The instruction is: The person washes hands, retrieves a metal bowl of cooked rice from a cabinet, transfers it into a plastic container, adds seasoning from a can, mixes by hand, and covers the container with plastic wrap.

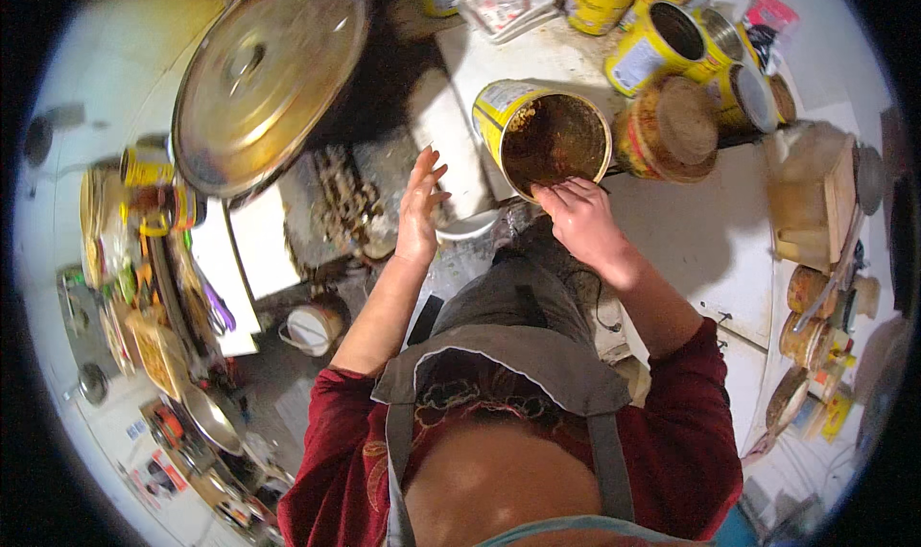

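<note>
My right hand (581,219) grips the near rim of a large yellow tin can (557,133), its fingertips over the edge. The can is tilted, so its mouth faces me. Inside, brown residue coats the wall, with pale yellowish bits along the upper left. My left hand (419,209) is raised to the left of the can, empty, with fingers apart and not touching it. Below and between the hands, part of a white round rim (469,227) shows; what it belongs to is mostly hidden.
A large round metal lid (277,72) stands tilted at upper left. Several yellow cans (647,54) and a stained tub (665,129) crowd the upper right, near a white plastic tray (507,3). A bucket (313,329) sits low on the left; stained jars (807,338) line the right.
</note>
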`<state>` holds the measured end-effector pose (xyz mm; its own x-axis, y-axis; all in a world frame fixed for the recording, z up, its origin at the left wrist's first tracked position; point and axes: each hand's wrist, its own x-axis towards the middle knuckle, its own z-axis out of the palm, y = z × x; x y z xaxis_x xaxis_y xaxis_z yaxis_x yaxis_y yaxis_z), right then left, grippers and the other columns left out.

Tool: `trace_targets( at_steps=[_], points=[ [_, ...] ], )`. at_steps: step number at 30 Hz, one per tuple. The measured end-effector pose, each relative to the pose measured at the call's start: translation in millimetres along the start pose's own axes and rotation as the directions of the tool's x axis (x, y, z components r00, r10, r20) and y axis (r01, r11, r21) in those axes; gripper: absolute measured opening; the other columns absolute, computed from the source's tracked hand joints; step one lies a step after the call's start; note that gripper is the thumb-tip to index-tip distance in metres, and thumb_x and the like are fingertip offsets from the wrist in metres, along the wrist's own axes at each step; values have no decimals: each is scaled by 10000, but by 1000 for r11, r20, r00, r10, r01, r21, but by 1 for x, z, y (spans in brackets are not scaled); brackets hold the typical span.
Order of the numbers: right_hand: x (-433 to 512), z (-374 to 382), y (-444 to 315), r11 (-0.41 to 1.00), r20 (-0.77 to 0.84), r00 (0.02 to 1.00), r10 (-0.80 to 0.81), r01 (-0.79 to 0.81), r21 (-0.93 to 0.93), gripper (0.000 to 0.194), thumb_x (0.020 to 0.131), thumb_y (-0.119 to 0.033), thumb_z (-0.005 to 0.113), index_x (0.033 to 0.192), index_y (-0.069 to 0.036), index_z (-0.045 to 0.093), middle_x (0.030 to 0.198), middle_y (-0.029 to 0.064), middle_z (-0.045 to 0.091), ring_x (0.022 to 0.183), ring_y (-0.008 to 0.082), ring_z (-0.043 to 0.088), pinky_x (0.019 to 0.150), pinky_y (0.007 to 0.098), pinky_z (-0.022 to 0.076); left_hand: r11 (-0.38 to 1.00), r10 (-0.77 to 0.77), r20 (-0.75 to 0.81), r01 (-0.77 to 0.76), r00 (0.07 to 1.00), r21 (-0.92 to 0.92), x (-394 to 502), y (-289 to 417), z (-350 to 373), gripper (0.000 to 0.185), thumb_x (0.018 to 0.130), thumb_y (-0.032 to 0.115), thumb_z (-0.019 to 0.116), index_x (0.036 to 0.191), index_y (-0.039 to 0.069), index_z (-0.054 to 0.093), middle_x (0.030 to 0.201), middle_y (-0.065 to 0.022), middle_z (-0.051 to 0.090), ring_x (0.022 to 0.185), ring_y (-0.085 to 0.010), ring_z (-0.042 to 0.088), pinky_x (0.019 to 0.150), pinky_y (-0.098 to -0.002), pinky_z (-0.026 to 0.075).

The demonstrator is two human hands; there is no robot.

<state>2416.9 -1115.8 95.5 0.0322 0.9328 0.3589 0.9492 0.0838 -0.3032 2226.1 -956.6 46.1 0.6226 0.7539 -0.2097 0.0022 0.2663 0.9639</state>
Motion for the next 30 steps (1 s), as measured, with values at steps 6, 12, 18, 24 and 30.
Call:
trace_targets(
  at_steps=[6,12,18,24,30],
  points=[
    [46,-8,-153,920,-4,927,-375,373,123,273,712,-53,589,976,5,622,934,137,671,873,252,656,802,376,501,817,-376,-203,220,904,-533,-125,-30,-104,727,895,556,413,1442,105,251,1441,-191,317,1283,-316,378,954,-484,381],
    [85,21,-325,712,62,727,-684,646,275,268,684,-84,597,924,34,625,878,146,661,825,230,651,746,338,511,-160,-82,-158,-170,984,-972,-247,-4,-187,540,912,456,418,1299,81,456,1289,-104,513,1131,-280,512,964,-431,426],
    [93,58,-449,459,-23,498,-867,817,349,258,702,-107,589,924,17,632,873,138,658,814,235,650,732,339,511,179,-67,-545,-527,836,-831,-323,32,-257,577,902,498,420,1312,92,451,1297,-113,512,1147,-295,507,984,-443,410],
    [121,117,-510,225,-227,398,-889,810,542,294,678,-80,608,950,29,633,882,150,657,817,260,651,756,366,520,157,-20,-767,-755,642,-636,-360,53,-336,615,893,540,421,1324,102,445,1304,-123,510,1162,-311,502,1004,-454,393],
    [178,157,-543,-14,-378,330,-865,737,676,280,656,-43,614,916,59,623,801,147,643,733,253,631,683,333,509,169,-50,-894,-879,444,-446,-381,73,-382,653,883,582,423,1337,113,440,1312,-132,509,1177,-326,497,1024,-466,376]
  ],
)
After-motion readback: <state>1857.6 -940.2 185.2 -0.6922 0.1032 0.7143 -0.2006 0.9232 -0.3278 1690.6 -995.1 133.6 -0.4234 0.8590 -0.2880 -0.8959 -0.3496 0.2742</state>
